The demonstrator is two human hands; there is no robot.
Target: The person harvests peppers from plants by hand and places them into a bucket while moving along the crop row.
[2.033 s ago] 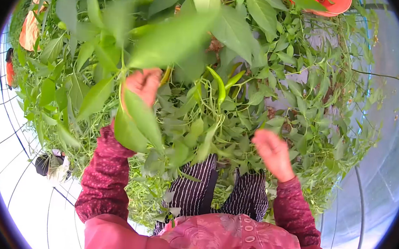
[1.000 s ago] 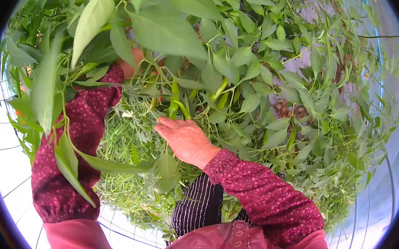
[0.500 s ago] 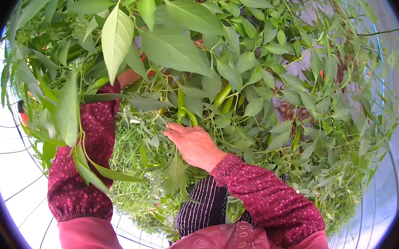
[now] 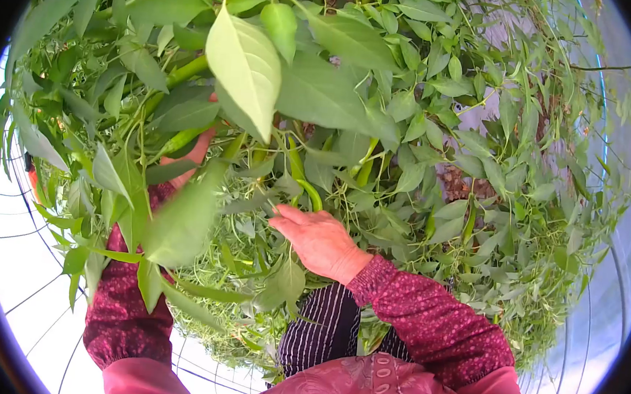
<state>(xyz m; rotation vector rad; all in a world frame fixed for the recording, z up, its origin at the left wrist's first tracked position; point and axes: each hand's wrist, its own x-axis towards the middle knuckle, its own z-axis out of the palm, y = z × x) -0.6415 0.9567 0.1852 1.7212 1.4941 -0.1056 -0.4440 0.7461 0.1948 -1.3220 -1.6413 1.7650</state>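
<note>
My right hand is closed, back upward, its fingers curled out of sight among the leaves. A curved green chili pepper runs down to the top of this hand, and another green pepper hangs just above. What the fingers grip is hidden. My left hand reaches up into the foliage at the left, mostly covered by leaves, so its fingers cannot be made out. Beside it is a green pepper. A large pale leaf hangs in front of the plants near that hand.
Dense pepper plants fill the view, with more green peppers right of centre. A thicker green stem or pepper crosses at upper left. Blurred leaves hang before my left sleeve. Plastic sheeting stands at the right.
My right hand has shifted slightly right and down, the curved pepper shifting with it. My left hand has moved a little, and the leaves around it have swung, covering more of the sleeve.
</note>
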